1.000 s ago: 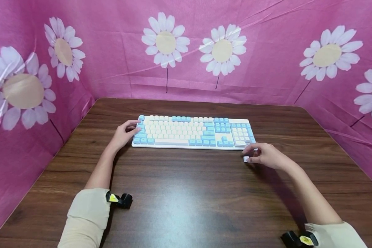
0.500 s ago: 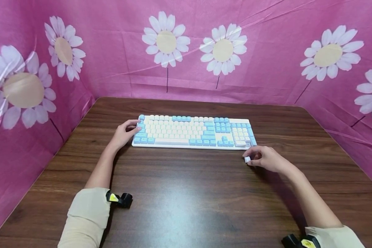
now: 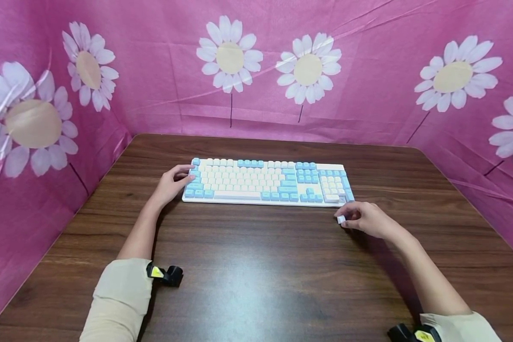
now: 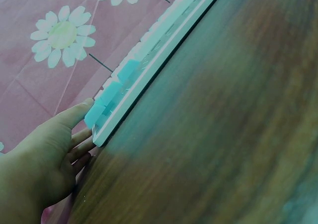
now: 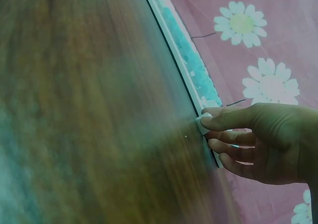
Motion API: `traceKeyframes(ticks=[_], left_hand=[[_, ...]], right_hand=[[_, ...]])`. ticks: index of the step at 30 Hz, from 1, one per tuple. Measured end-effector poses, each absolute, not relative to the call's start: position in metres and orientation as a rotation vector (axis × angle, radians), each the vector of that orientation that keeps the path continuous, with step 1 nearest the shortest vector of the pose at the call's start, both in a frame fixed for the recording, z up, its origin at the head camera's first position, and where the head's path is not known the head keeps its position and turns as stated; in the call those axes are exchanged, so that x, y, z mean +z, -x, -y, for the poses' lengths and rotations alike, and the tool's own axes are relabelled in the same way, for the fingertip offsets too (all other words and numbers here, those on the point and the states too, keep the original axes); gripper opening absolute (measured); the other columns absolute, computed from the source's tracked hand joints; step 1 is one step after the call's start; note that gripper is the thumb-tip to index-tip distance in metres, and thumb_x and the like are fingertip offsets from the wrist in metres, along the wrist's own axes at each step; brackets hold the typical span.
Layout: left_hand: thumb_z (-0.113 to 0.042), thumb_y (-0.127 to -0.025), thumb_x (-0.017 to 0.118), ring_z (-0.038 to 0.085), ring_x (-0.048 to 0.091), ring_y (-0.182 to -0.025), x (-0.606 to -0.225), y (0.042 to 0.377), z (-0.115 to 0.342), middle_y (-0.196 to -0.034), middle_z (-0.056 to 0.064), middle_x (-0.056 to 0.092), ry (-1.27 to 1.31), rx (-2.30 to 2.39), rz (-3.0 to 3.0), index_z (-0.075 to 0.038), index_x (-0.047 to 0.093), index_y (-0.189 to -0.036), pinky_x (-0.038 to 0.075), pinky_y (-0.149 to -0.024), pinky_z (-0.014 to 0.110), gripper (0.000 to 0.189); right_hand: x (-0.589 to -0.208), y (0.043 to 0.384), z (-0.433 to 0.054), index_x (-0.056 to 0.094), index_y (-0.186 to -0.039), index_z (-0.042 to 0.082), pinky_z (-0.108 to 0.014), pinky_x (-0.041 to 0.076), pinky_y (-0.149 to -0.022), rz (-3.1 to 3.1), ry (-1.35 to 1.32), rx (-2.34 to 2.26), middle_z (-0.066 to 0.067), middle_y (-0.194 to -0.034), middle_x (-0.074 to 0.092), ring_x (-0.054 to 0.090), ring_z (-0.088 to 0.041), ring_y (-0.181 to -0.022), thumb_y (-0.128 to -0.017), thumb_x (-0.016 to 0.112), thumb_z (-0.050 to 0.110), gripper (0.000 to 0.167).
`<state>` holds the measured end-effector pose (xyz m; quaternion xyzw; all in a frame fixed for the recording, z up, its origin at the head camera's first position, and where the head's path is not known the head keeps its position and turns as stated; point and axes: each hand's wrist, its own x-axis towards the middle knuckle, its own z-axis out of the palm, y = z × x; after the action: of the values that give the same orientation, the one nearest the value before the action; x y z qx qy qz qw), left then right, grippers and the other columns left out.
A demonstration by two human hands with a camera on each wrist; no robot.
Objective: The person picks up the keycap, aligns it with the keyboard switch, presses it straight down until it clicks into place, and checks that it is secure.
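A white and light-blue keyboard (image 3: 237,195) lies on the brown wooden table. My left hand (image 3: 170,186) holds its left end. In the left wrist view the thumb (image 4: 79,111) reaches onto a blue corner key (image 4: 94,115), while the other fingers sit lower, at the keyboard's end. Just in front of the keyboard's right corner, my right hand (image 3: 367,218) pinches a small white keycap (image 3: 341,219) between thumb and fingers. The right wrist view shows this keycap (image 5: 203,123) at the thumb tip, overlapping the keyboard's front edge. The right hand's other fingers are bent below the thumb.
A wood-grain table (image 3: 248,266) extends in front of the keyboard. Pink cloth (image 3: 265,114) printed with large white daisies hangs behind and along both sides. A black wrist camera (image 3: 166,275) is strapped at the left sleeve, another camera (image 3: 414,332) at the right.
From a second ago to half a second ago, the right hand shifted slightly toward me and the keycap turned a little in its fingers. Since then both hands have stayed nearly still.
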<state>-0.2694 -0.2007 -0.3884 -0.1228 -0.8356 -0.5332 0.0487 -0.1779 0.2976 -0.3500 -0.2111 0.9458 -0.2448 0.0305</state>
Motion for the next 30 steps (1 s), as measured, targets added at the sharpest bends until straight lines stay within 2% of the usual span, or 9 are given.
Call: traceKeyframes(ticks=[9,30], left_hand=[[-0.018,-0.092,0.059,0.034,0.048,-0.111,-0.388,0.269,0.2007,-0.121,0.023,0.053,0.373,-1.621,2.545,0.0,0.052,-0.125,0.038,-0.092,0.045,0.039],[-0.019,-0.092,0.058,0.033,0.048,-0.11,-0.388,0.2691,0.2008,-0.122,0.022,0.053,0.368,-1.632,2.547,0.0,0.051,-0.126,0.038,-0.091,0.045,0.04]], right_hand=[[-0.3509,0.1782,-0.2978,0.068,-0.091,0.011,-0.028,0.043,-0.062,-2.921,0.659,-0.755,0.007,-0.077,0.063,0.054,-0.01,-0.069,-0.077,0.071,0.005,0.015],[-0.3507,0.1791,-0.2977,0.068,-0.093,0.009,-0.029,0.043,-0.061,-2.913,0.655,-0.739,0.005,-0.078,0.062,0.054,-0.01,-0.067,-0.074,0.072,0.0,0.021]])
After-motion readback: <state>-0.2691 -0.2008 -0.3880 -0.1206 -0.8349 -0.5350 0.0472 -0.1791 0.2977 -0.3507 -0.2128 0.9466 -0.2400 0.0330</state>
